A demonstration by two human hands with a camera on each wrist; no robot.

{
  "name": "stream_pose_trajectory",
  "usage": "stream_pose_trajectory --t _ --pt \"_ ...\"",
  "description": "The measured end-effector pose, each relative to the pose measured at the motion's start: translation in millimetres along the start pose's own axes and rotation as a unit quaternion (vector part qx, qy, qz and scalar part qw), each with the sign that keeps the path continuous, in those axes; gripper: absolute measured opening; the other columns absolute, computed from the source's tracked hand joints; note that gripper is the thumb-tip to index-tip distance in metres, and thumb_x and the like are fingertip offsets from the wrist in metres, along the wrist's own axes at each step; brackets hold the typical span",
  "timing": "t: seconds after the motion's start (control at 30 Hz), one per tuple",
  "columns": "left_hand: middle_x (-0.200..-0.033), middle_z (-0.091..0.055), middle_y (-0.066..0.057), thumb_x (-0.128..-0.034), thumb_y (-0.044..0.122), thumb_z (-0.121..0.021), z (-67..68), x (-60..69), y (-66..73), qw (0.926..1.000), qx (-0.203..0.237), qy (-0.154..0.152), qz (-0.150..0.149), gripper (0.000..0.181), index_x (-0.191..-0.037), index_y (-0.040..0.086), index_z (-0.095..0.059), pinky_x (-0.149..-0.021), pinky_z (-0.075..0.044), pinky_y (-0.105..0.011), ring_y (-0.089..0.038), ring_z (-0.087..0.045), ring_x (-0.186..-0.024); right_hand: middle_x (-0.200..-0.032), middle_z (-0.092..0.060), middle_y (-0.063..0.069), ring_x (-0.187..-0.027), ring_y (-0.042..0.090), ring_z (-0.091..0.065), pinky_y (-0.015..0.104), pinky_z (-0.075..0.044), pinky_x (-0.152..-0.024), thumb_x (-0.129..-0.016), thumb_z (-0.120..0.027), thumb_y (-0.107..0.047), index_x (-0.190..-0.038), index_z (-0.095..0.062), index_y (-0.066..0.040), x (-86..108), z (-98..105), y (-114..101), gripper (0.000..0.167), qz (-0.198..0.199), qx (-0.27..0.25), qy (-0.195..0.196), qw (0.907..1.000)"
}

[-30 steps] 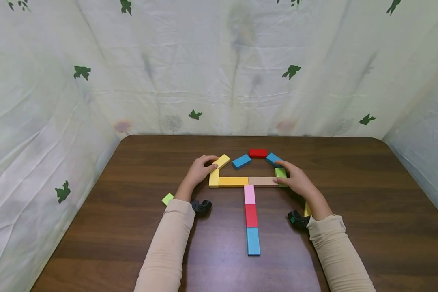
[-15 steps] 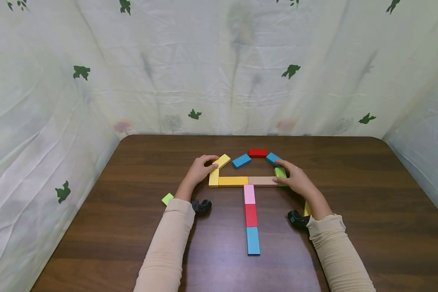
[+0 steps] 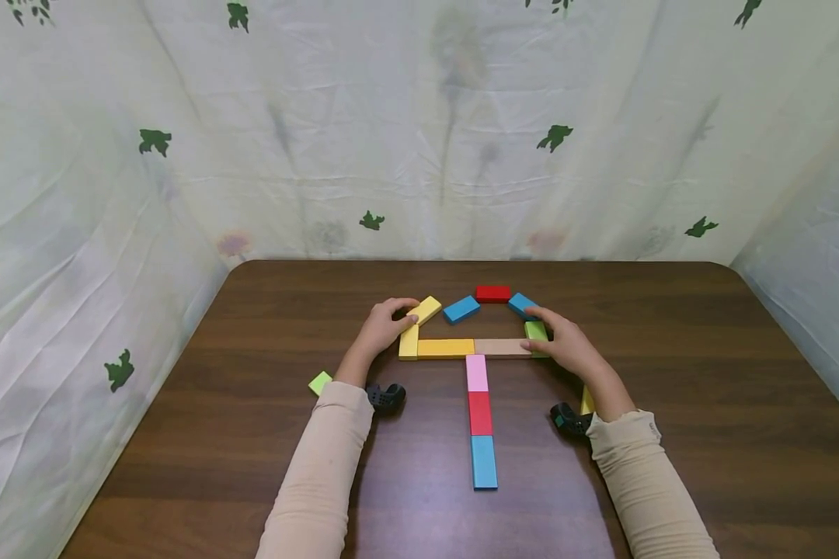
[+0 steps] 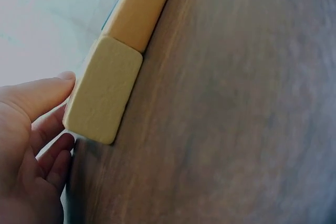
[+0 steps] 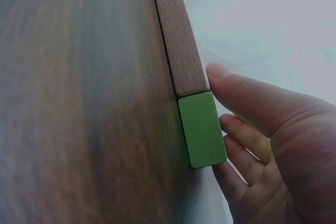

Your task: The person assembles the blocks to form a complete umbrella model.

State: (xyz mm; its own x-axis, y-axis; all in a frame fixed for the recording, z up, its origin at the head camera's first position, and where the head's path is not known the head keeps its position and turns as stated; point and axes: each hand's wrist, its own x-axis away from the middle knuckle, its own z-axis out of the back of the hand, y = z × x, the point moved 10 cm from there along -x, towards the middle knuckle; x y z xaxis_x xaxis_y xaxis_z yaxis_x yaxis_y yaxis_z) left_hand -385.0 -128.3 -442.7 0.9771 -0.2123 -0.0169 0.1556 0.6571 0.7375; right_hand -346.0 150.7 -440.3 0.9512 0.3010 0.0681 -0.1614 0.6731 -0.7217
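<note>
In the head view, my left hand [image 3: 379, 332] pinches the slanted yellow block [image 3: 428, 309] between thumb and fingers. Below it stands an upright-laid yellow block [image 3: 409, 343], seen end-on in the left wrist view [image 4: 105, 90]. My right hand [image 3: 575, 347] curls round the green block [image 3: 537, 332], thumb over the end of the tan block [image 3: 501, 348] and index finger at the slanted blue block [image 3: 522, 304]. In the right wrist view, the fingers [image 5: 247, 140] lie along the far side of the green block [image 5: 203, 129].
A red block [image 3: 492, 294] and another blue block [image 3: 461, 310] lie toward the back. An orange block [image 3: 446, 348] adjoins the tan one. Pink [image 3: 477, 373], red [image 3: 480, 413] and blue [image 3: 484, 462] blocks run toward me. A light green block [image 3: 320, 383] and a yellow one [image 3: 587, 401] lie by the wrists.
</note>
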Motion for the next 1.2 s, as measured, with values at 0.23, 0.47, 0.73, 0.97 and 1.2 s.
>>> stream_pose_trajectory --t 0.23,0.47,0.73,0.97,1.2 --pt "-0.125 -0.048 -0.012 -0.0884 0.025 -0.058 1.2 -1.7 12.6 0.9996 -0.009 0.014 -0.021 0.044 -0.126 0.006 -0.050 -0.097 -0.030 -0.041 -0.027 -0.040 -0.116 -0.139 -0.032 0.017 -0.126 0.035 -0.027 0.052 -0.024 -0.099 -0.083 -0.064 -0.030 -0.137 -0.035 -0.007 0.5 -0.7 -0.2 0.066 -0.002 0.001 -0.001 1.0000" --pt "-0.123 -0.049 -0.010 -0.0851 0.025 -0.063 -3.3 -5.1 36.8 0.9982 0.002 0.041 -0.043 0.048 -0.127 0.005 -0.049 -0.096 -0.033 -0.036 -0.022 -0.043 -0.115 -0.139 -0.032 0.016 -0.126 0.036 -0.027 0.052 -0.026 -0.098 -0.083 -0.065 -0.030 -0.137 -0.035 -0.009 0.1 -1.0 0.2 0.065 -0.002 -0.006 -0.005 1.0000" --pt "-0.121 -0.050 -0.009 -0.0830 0.021 -0.066 -22.4 -8.2 57.6 0.9986 -0.021 0.020 -0.044 0.047 -0.125 0.005 -0.051 -0.091 -0.039 -0.034 -0.022 -0.048 -0.106 -0.140 -0.031 0.017 -0.126 0.036 -0.027 0.052 -0.025 -0.098 -0.083 -0.065 -0.030 -0.137 -0.035 -0.009 -0.2 -1.2 1.0 0.066 -0.007 -0.005 -0.004 1.0000" --pt "-0.118 -0.052 -0.011 -0.0830 0.020 -0.066 -36.2 -11.8 57.7 0.9986 -0.046 -0.002 -0.025 0.046 -0.124 0.004 -0.052 -0.087 -0.043 -0.032 -0.021 -0.053 -0.102 -0.139 -0.032 0.017 -0.126 0.036 -0.027 0.052 -0.025 -0.098 -0.083 -0.065 -0.030 -0.137 -0.035 -0.009 -0.2 -0.7 0.3 0.065 -0.006 -0.001 -0.004 1.0000" --pt "-0.113 -0.056 -0.011 -0.0825 0.019 -0.066 -42.1 -13.4 61.2 0.9983 -0.058 -0.004 -0.008 0.042 -0.120 0.003 -0.055 -0.085 -0.044 -0.033 -0.022 -0.054 -0.097 -0.140 -0.031 0.017 -0.127 0.035 -0.026 0.052 -0.024 -0.099 -0.083 -0.065 -0.030 -0.138 -0.035 -0.009 -0.5 -0.2 0.1 0.066 -0.006 -0.001 -0.004 1.0000"
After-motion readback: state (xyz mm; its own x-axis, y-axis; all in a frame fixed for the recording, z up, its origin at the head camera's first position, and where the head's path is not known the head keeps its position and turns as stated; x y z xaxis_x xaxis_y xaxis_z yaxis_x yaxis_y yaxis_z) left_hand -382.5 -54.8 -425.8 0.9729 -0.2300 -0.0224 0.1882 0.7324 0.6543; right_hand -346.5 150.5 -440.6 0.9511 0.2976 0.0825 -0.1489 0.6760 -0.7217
